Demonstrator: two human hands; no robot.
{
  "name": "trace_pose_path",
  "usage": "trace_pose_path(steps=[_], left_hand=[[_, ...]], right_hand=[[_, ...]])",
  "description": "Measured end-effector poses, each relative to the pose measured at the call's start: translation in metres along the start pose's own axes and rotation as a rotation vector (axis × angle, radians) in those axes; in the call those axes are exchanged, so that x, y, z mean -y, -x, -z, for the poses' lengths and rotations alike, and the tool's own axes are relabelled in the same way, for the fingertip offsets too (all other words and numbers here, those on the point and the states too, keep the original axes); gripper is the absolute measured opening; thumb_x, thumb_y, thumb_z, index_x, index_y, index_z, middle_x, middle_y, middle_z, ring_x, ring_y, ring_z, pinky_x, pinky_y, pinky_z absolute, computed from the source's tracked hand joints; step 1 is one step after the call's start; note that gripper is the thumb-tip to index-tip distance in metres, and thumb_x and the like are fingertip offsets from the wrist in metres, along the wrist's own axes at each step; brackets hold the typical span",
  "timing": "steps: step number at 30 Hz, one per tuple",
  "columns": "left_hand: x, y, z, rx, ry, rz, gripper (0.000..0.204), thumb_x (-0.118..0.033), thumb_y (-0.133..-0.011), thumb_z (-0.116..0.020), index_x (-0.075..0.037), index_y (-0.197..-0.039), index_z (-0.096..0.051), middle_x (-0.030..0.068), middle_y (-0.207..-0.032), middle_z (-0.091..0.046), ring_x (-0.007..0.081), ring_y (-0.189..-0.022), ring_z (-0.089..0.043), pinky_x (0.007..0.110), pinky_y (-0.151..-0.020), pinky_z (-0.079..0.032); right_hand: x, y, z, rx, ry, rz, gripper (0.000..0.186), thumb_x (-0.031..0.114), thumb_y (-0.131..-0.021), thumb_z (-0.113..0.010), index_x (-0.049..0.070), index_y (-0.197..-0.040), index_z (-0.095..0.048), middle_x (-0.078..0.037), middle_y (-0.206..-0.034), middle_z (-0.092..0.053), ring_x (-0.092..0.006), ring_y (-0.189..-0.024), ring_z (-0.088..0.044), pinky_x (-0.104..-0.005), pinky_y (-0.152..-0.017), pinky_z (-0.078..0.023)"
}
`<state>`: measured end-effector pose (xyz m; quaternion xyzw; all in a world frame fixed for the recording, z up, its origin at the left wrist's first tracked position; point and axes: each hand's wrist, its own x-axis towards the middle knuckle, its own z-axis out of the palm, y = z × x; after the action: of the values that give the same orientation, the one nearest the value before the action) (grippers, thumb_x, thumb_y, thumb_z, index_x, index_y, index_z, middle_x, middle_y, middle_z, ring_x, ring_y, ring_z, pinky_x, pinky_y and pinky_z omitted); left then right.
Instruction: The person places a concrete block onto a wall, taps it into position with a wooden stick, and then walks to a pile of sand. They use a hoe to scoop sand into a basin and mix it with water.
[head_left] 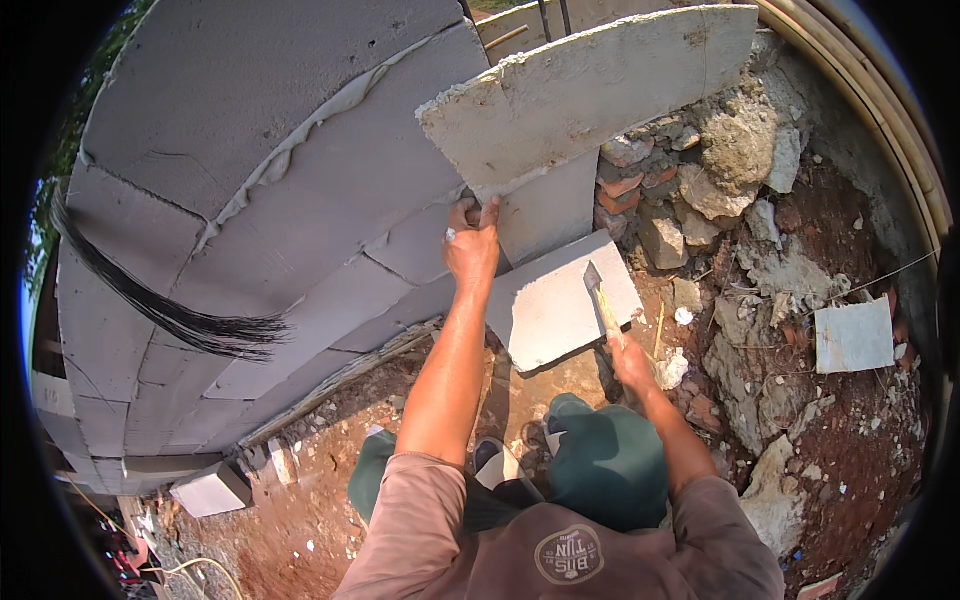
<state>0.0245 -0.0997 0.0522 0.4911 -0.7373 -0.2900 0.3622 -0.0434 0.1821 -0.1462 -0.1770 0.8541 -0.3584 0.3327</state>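
My left hand (472,240) reaches up to the grey block wall (300,210), touching it by the corner where an upright panel-like block (600,95) meets it. Its thumb and fingers are apart, the fingers partly bent, with a white patch on one finger. In my right hand (630,362) is a wooden-handled tool (607,312), its narrow dark metal end over a loose pale block (560,300). The block lies tilted in front of my knees, one edge rough and chipped. Which kind of tool it is cannot be made out.
Broken rock and brick rubble (700,200) piles up at the right, with a flat grey slab piece (854,335) farther out. A bundle of black wires (170,300) hangs before the wall at left. Another pale block (211,490) rests at the wall's foot.
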Motion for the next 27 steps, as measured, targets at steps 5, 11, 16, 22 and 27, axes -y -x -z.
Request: trace_pose_path(steps=[5, 11, 16, 22, 27], left_hand=[[0.02, -0.014, 0.004, -0.145, -0.151, -0.225, 0.038, -0.043, -0.082, -0.065, -0.006, -0.091, -0.059, 0.0087, -0.075, -0.066, 0.0296, -0.069, -0.064, 0.041, -0.064, -0.05], [0.016, -0.013, 0.003, -0.149, -0.175, -0.291, 0.032, -0.037, -0.081, -0.069, -0.008, -0.076, -0.057, 0.0075, -0.059, -0.06, 0.0303, -0.058, -0.061, 0.04, -0.053, -0.048], [0.014, -0.015, 0.001, -0.16, -0.195, -0.364, 0.032, -0.036, -0.081, -0.069, -0.008, -0.072, -0.057, 0.0086, -0.054, -0.058, 0.0315, -0.055, -0.06, 0.041, -0.05, -0.046], [0.018, -0.018, 0.01, -0.117, -0.216, -0.354, 0.032, -0.036, -0.081, -0.068, -0.007, -0.071, -0.058, 0.0101, -0.056, -0.059, 0.0327, -0.056, -0.06, 0.041, -0.05, -0.046], [0.018, -0.019, 0.004, -0.111, -0.181, -0.379, 0.032, -0.035, -0.081, -0.069, -0.007, -0.072, -0.059, 0.0111, -0.057, -0.059, 0.0333, -0.056, -0.06, 0.042, -0.051, -0.046]], right_hand=[[0.063, 0.037, 0.012, -0.025, -0.094, 0.1, 0.049, 0.047, -0.088, -0.053, 0.0, -0.102, -0.057, -0.023, -0.085, -0.063, -0.0381, -0.085, -0.061, -0.0426, -0.077, -0.046], [0.155, 0.032, 0.021, -0.248, -0.396, 0.66, 0.029, 0.021, -0.077, -0.073, 0.001, -0.089, -0.055, -0.01, -0.068, -0.061, -0.0212, -0.06, -0.062, -0.0328, -0.057, -0.048], [0.212, -0.008, 0.019, -0.336, -0.401, 1.088, 0.027, 0.019, -0.075, -0.075, 0.002, -0.083, -0.055, -0.007, -0.061, -0.057, -0.0182, -0.056, -0.061, -0.0307, -0.052, -0.046], [0.216, -0.023, -0.012, -0.263, -0.413, 0.799, 0.03, 0.025, -0.079, -0.071, 0.0, -0.074, -0.054, -0.011, -0.057, -0.058, -0.0228, -0.055, -0.061, -0.0328, -0.053, -0.046], [0.226, -0.038, -0.01, -0.195, -0.302, 0.638, 0.027, 0.024, -0.079, -0.071, 0.001, -0.078, -0.056, -0.009, -0.061, -0.059, -0.0196, -0.057, -0.061, -0.0331, -0.054, -0.047]])
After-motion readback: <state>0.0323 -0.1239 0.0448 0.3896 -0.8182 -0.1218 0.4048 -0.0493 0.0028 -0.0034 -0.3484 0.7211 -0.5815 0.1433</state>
